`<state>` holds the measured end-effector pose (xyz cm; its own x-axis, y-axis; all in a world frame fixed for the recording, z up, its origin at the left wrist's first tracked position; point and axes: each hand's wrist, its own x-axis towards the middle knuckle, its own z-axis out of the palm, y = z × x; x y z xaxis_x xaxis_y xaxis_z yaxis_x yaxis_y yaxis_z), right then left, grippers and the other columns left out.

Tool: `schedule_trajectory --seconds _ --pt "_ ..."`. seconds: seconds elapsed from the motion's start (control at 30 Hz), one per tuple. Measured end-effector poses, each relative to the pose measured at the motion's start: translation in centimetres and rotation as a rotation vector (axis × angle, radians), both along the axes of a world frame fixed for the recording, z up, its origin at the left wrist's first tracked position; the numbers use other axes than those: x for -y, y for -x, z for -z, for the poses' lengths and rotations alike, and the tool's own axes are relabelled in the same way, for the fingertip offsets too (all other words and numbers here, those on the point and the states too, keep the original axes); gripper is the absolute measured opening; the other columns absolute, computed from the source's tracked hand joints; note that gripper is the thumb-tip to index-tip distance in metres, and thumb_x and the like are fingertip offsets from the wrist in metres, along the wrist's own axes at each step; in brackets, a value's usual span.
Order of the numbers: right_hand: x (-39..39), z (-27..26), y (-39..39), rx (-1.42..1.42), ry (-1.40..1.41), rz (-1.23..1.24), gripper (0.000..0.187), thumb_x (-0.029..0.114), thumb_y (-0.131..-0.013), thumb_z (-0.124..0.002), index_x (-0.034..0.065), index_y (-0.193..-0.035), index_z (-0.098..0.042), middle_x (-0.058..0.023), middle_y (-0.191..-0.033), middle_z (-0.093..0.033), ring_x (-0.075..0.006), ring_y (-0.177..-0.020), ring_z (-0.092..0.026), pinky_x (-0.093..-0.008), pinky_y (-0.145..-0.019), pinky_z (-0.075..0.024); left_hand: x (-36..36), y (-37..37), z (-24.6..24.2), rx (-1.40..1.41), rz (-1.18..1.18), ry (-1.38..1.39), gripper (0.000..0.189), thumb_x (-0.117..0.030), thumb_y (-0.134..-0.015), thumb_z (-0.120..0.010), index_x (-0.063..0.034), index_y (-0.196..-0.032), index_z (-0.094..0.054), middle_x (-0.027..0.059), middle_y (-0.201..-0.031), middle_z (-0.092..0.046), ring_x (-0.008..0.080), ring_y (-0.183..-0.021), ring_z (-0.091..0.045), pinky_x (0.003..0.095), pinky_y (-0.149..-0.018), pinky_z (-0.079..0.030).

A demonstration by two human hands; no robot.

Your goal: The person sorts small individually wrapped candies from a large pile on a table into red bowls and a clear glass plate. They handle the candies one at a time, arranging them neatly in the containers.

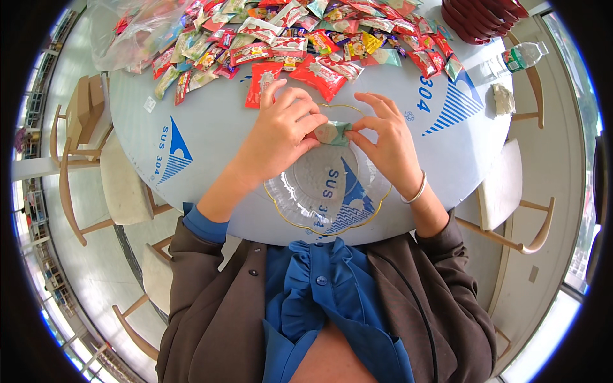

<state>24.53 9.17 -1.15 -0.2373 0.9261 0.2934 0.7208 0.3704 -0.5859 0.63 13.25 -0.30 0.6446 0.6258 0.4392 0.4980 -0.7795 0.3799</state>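
A small green-and-pink candy packet is stretched between my two hands, above the far part of a clear scalloped glass plate with a gold rim. My left hand pinches its left end between thumb and fingers. My right hand, with a silver bangle at the wrist, pinches its right end between thumb and index finger. Just beyond my hands, a red candy packet and another red packet lie at the near edge of a large heap of wrapped candies.
A round table bears the heap and the plate. A clear plastic bag lies at the far left. Stacked dark red dishes, a plastic bottle and a crumpled whitish item are at the right. Chairs flank the table.
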Motion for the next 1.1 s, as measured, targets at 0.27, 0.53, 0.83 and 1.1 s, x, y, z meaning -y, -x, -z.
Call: schedule_trajectory --seconds 0.27,0.53,0.83,1.1 --pt "0.0 -0.7 -0.2 0.032 -0.033 0.014 0.027 0.010 -0.073 -0.085 0.0060 -0.095 -0.070 -0.0091 -0.122 -0.068 -0.0324 -0.109 -0.065 -0.0428 -0.091 -0.0522 0.3 -0.1 -0.1 -0.036 -0.015 -0.030 0.038 -0.011 -0.067 -0.088 -0.0085 -0.102 -0.073 0.0012 -0.103 -0.065 0.0231 -0.114 -0.057 0.0550 -0.116 -0.032" --pt "-1.0 -0.3 -0.1 -0.121 0.082 -0.116 0.034 0.008 -0.077 -0.083 0.0041 -0.107 -0.069 -0.0096 -0.115 -0.069 -0.0334 -0.096 -0.069 -0.0407 -0.082 -0.0564 0.5 -0.1 0.0 -0.038 -0.037 -0.025 0.038 -0.010 -0.070 -0.085 -0.0089 -0.106 -0.073 0.0020 -0.105 -0.064 0.0242 -0.113 -0.057 0.0531 -0.114 -0.033" --pt "-1.2 -1.1 0.0 -0.007 -0.053 -0.176 0.045 0.015 -0.067 -0.090 0.0092 -0.108 -0.071 -0.0074 -0.123 -0.067 -0.0302 -0.104 -0.067 -0.0411 -0.086 -0.0562 0.8 -0.2 0.0 -0.091 -0.065 -0.061 0.037 -0.012 -0.073 -0.083 -0.0087 -0.107 -0.072 0.0022 -0.107 -0.063 0.0242 -0.113 -0.057 0.0548 -0.114 -0.032" --pt "-1.2 -1.3 0.1 0.050 -0.049 -0.182 0.048 0.012 -0.065 -0.090 0.0094 -0.109 -0.071 -0.0069 -0.126 -0.064 -0.0280 -0.106 -0.066 -0.0412 -0.091 -0.0538 0.9 -0.1 -0.2 -0.116 -0.074 -0.062 0.039 -0.013 -0.072 -0.084 -0.0084 -0.108 -0.072 0.0030 -0.108 -0.062 0.0245 -0.114 -0.057 0.0558 -0.115 -0.031"
